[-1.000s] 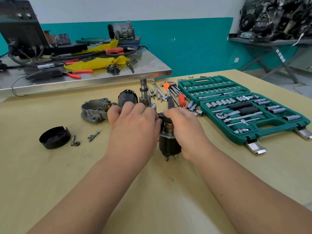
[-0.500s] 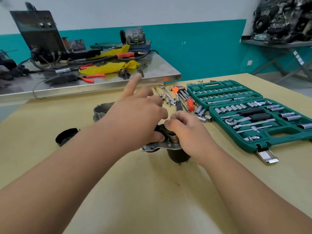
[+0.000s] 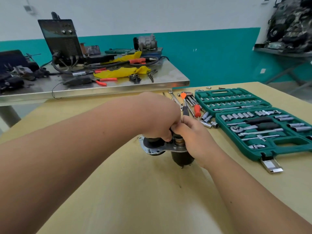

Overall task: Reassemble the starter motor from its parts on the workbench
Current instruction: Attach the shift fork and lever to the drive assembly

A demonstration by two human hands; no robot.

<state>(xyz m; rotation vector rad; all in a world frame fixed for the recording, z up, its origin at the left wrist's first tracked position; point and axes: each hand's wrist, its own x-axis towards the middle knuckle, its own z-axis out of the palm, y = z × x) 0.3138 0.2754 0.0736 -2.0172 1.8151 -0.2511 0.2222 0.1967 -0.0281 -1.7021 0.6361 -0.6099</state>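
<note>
The starter motor [image 3: 183,157] stands upright on the wooden workbench [image 3: 152,191], near the left of the open green socket set [image 3: 270,152] and well short of touching it; its black body points down and its silver mounting plate [image 3: 160,149] juts out on the side away from the set. The left hand [image 3: 157,119] curls down over the top of the assembly and grips it; the right hand [image 3: 194,137], on the side nearer the set, wraps its fingers round the upper end beside a copper-coloured section. The fingertips of both hands meet over a small dark part, though what it is cannot be told. This looks like seating a piece on top, so it likely pays to hold the body plumb; press straight down, not at a slant; feel for alignment before forcing; and keep the plate level, since the assembly rests on a narrow end and could tip towards the loose sockets [image 3: 208,122] just left of the set.
</note>
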